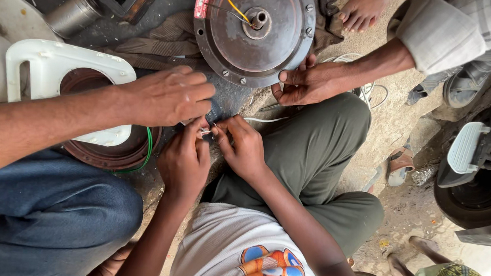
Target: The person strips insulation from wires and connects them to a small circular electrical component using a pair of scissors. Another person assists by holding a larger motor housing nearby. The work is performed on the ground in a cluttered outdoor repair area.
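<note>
Around the motor drum (254, 33) we had little room: a co-worker's hand (165, 96) crowded its lower left, another's hand (305, 82) gripped its lower right rim, leaving only a narrow gap below it.

We're down at a roadside repair workshop, folks: work happens right on the bare, oil-stained ground (394, 118), a round metal motor hub (255, 30) with wires lies open, a rusty drum (106, 146) sits beside it, greasy rags (166, 36) lie about, and a scooter wheel (472, 194) waits nearby.
</note>
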